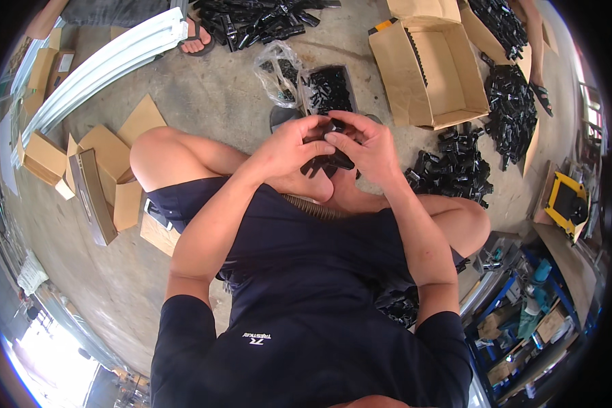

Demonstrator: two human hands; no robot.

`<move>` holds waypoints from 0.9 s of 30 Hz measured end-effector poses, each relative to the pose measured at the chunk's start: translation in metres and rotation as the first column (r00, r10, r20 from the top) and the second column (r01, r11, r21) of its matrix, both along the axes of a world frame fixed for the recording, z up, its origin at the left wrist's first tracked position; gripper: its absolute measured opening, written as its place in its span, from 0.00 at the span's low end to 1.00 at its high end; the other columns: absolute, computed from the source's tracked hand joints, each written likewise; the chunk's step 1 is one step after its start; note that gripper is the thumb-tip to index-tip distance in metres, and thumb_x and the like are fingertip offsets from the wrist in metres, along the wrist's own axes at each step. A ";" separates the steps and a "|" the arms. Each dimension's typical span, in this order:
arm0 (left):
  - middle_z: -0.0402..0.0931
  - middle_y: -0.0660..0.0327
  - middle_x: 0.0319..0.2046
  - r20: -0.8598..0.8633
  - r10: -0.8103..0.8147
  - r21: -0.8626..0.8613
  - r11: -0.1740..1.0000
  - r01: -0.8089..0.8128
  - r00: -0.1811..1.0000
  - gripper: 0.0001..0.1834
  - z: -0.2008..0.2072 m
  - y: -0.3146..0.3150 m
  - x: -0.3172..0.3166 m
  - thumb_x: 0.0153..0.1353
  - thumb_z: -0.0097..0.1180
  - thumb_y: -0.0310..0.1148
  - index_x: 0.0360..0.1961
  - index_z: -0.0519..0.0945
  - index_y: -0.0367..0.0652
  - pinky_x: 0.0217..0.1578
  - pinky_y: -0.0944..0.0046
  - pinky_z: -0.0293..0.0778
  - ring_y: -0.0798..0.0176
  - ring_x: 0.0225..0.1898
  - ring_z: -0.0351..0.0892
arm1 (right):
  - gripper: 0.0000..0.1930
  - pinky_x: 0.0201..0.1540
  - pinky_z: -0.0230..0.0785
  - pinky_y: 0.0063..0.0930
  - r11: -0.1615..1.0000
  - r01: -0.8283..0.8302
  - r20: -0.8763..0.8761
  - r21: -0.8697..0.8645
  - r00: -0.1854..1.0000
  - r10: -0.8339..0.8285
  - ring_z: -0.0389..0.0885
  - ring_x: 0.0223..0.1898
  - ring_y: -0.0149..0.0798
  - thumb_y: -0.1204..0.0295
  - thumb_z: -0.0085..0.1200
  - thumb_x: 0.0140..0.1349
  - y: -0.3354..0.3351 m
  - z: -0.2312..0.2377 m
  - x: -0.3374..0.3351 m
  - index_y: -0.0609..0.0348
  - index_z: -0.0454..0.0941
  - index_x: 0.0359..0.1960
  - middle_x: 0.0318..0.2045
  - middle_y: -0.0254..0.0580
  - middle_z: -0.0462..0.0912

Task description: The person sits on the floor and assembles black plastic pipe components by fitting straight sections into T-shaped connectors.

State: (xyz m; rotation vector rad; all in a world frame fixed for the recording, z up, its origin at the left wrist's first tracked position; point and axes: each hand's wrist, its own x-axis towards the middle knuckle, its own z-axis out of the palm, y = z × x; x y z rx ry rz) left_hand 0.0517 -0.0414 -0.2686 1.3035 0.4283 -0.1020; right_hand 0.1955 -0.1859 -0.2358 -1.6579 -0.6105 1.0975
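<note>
Both hands meet in front of my crossed legs around a glossy black plastic part (333,161). My left hand (287,147) pinches its left side between thumb and fingers. On the other side, my right hand (372,147) is closed on the same part, thumb across its top. Fingers cover much of the part, so its full shape cannot be made out. Just beyond the hands stands a small tray (353,93) of little black pieces, beside a clear plastic bag (277,60) with more black pieces inside.
An open cardboard box (455,75) stands ahead to the right. Heaps of black parts lie near my right knee (452,166), farther right (513,112) and far ahead (245,24). Cardboard pieces (105,166) and long white profiles (109,64) lie left. Other people's feet (196,39) show nearby.
</note>
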 end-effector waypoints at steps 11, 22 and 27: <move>0.86 0.63 0.42 -0.148 0.009 -0.066 0.998 -0.019 0.989 0.14 0.004 0.010 0.003 0.68 0.64 0.30 0.51 0.82 0.34 0.46 0.69 0.78 0.74 0.43 0.81 | 0.21 0.45 0.79 0.21 0.990 0.133 -0.085 0.038 0.988 -0.130 0.84 0.40 0.26 0.79 0.67 0.63 0.001 -0.011 0.001 0.67 0.80 0.58 0.40 0.40 0.86; 0.86 0.63 0.43 -0.114 0.011 0.013 1.000 -0.009 0.993 0.15 0.033 0.018 0.002 0.68 0.63 0.28 0.53 0.83 0.33 0.48 0.70 0.78 0.74 0.44 0.81 | 0.23 0.49 0.78 0.25 0.974 0.169 -0.132 0.152 0.980 -0.150 0.84 0.44 0.28 0.77 0.64 0.65 0.003 -0.010 0.001 0.67 0.77 0.62 0.47 0.41 0.85; 0.86 0.64 0.43 0.016 0.309 0.111 0.945 -0.309 0.951 0.13 0.094 0.066 -0.002 0.67 0.61 0.24 0.51 0.85 0.33 0.49 0.71 0.78 0.75 0.45 0.81 | 0.18 0.51 0.75 0.24 0.990 0.143 0.032 0.015 0.989 -0.143 0.82 0.49 0.28 0.71 0.60 0.70 0.033 -0.021 0.034 0.67 0.80 0.58 0.46 0.43 0.87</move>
